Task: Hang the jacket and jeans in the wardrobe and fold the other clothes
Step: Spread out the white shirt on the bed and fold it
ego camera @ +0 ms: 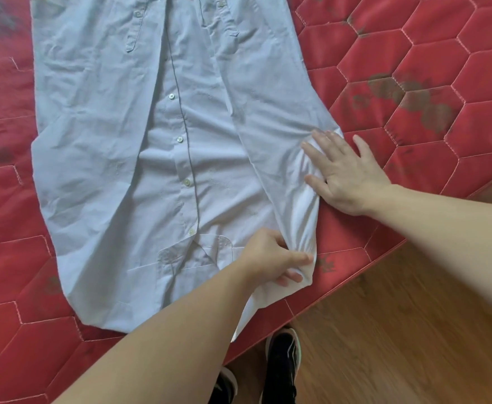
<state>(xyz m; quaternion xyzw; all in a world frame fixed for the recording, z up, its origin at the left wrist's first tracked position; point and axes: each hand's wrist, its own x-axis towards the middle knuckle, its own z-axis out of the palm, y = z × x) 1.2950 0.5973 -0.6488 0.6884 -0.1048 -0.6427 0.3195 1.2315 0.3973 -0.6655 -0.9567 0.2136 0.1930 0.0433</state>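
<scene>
Bare mattress (431, 68) right of shirt (99, 141); unobstructed.

Bed, red quilted mattress (431, 62) with a pale blue shirt (99, 118) on it.
Mattress stitched in hexagons, dark blotches here and there. Shirt lies buttoned front up, both sleeves folded in over the body. Mattress edge meets a wooden floor (399, 330) at lower right.

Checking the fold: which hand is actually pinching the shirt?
The left hand, fingers curled round bunched fabric of the shirt at its near corner; the right hand presses flat.
</scene>
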